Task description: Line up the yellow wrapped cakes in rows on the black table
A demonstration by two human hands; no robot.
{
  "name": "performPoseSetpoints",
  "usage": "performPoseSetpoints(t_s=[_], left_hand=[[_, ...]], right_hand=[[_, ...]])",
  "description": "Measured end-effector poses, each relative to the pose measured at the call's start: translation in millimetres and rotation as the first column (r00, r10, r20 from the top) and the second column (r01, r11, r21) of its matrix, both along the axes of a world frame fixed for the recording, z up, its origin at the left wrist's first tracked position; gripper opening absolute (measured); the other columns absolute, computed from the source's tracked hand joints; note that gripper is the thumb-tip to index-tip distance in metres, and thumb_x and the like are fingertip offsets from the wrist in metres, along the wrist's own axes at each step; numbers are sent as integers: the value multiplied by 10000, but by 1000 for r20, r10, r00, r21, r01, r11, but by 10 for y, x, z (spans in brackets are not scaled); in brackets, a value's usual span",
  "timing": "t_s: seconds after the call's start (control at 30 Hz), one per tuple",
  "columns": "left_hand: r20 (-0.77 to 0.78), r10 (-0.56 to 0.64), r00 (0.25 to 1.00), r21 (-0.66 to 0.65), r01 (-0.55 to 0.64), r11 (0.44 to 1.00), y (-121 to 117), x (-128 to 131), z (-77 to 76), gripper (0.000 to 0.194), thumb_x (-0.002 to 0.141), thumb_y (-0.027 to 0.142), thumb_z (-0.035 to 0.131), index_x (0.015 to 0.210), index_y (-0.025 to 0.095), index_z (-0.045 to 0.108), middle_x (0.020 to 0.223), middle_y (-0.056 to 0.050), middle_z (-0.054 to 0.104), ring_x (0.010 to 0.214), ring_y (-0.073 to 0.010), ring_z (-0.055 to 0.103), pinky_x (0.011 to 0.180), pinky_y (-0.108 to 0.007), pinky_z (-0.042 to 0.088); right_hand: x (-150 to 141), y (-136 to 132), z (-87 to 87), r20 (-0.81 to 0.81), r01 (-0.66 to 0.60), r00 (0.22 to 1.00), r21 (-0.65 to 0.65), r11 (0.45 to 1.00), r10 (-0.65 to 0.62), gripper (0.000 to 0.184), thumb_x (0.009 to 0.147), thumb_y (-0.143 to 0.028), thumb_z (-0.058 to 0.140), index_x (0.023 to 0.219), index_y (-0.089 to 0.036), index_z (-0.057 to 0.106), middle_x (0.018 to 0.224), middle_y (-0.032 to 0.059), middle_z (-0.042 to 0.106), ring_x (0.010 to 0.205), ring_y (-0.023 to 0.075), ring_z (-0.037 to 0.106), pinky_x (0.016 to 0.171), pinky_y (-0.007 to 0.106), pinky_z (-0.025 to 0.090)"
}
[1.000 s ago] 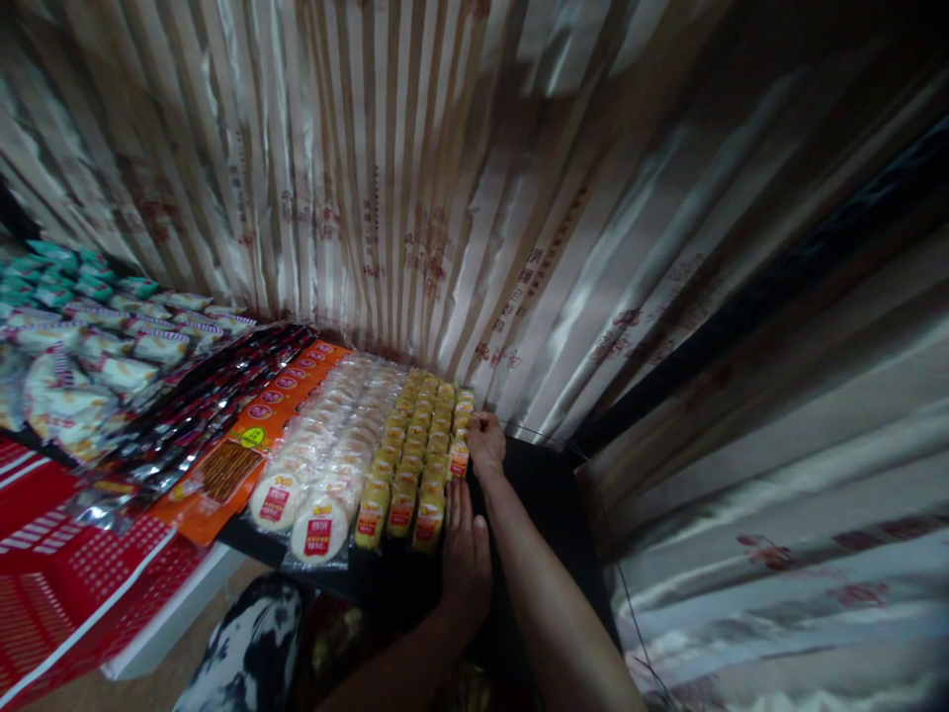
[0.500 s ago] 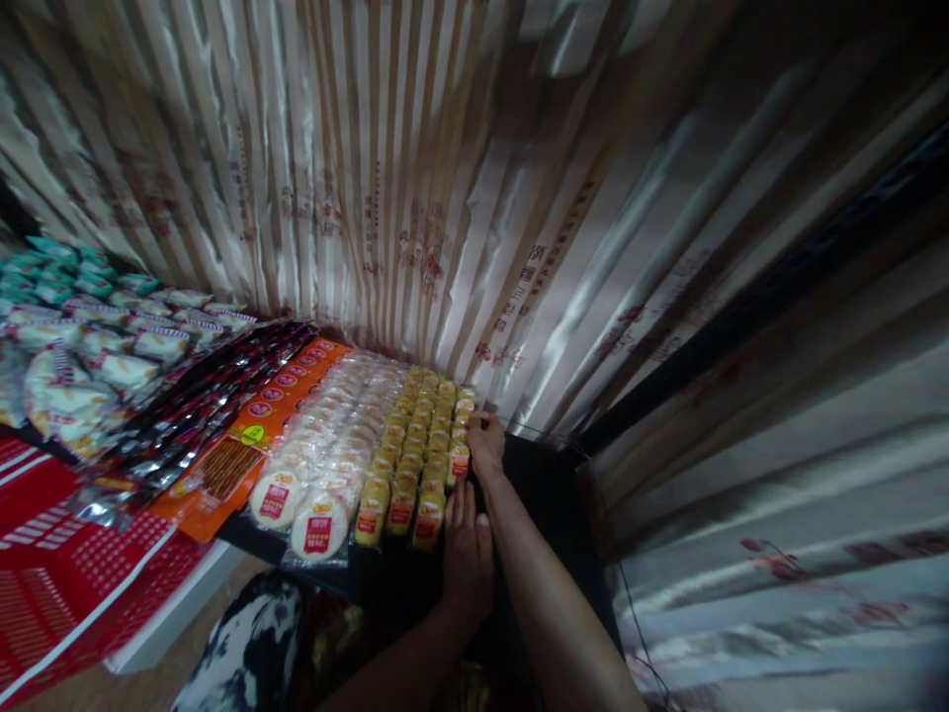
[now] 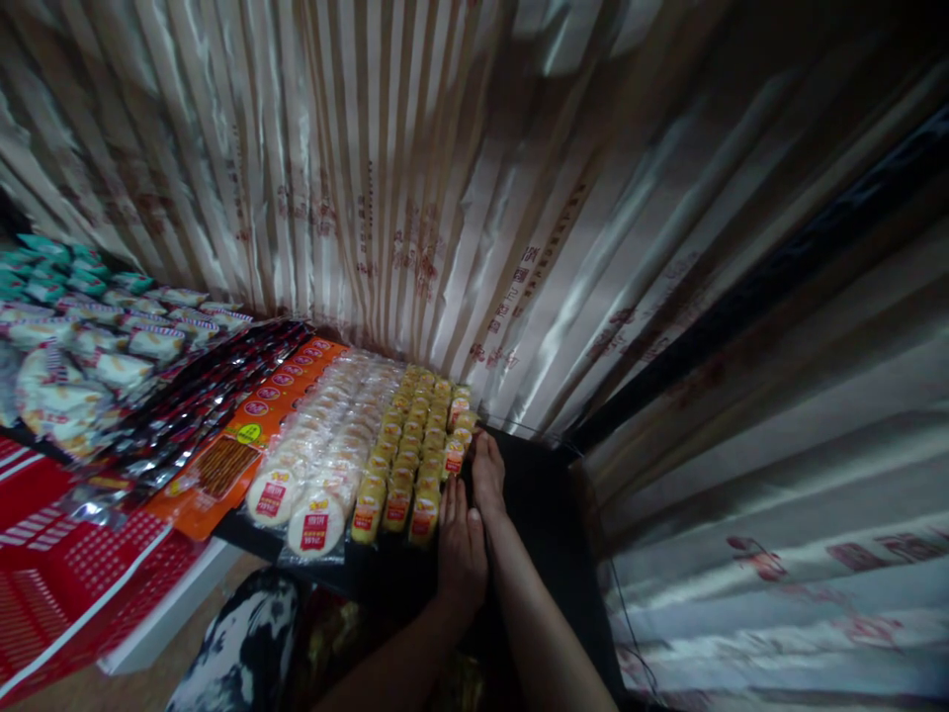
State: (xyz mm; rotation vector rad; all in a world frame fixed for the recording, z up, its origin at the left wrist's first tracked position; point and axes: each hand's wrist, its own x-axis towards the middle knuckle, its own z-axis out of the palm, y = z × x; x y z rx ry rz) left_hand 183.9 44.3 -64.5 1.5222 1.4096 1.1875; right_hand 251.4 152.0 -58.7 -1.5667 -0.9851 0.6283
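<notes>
Rows of small yellow-wrapped snack packs (image 3: 404,455) with red labels stand on the black table (image 3: 541,524). My left hand (image 3: 463,554) lies along the near right side of these rows, its fingers stretched out and touching the end packs. Just beyond it, my right hand (image 3: 487,473) rests against the outer right row, beside a red-labelled pack (image 3: 454,457). Its fingers look extended, though their tips are partly turned away. Neither hand visibly grips a pack. To the left of the yellow packs lie clear-wrapped round white rice crackers (image 3: 317,522).
Further left are an orange snack bag (image 3: 215,470), dark red packets (image 3: 200,396), white packets (image 3: 155,341) and green packets (image 3: 44,272). A red plastic basket (image 3: 74,583) stands at the lower left. A pleated curtain (image 3: 415,148) hangs behind the table.
My right hand has slid slightly nearer to me along the row, and its bent fingers have straightened. My left hand stays by the near packs. The view has shifted a little.
</notes>
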Motion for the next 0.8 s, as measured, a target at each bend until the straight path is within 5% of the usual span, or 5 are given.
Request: performPoseSetpoints(t_s=[0.2,0.43,0.63,0.8], left_hand=[[-2,-20,1000,-14,20,1000,-1,-3,24,534,928,310,201,1329,28,413,1443,-182,336,1393,-221,181,1155,-439,189],[60,-20,998,-34,22,999,-8,-7,59,506,927,287,208,1329,77,430,1422,-151,389,1399,-189,164,1165,-405,165],[86,18,996,-62,-12,998,-3,1,43,510,924,306,233,1343,70,403,1457,-153,324,1389,-198,203,1159,-390,182],[66,1,998,-60,2,998,-15,-6,46,525,924,314,236,1384,81,336,1480,-138,279,1391,-190,195,1153,-375,195]], right_hand=[[-119,30,215,33,28,999,-122,992,-24,566,798,-574,349,1108,-169,594,1110,101,641,1023,220,574,906,326,410],[-123,-154,122,118,58,992,-194,979,-35,588,801,-563,375,1202,-170,547,1225,116,575,1142,242,510,984,355,362],[-138,-138,68,110,-48,992,-111,993,60,476,806,-534,397,1080,-225,632,1041,45,670,999,197,579,900,315,423],[-116,-161,27,198,-9,980,-52,999,19,501,807,-545,390,1066,-199,645,1075,82,643,1036,216,552,955,358,386]])
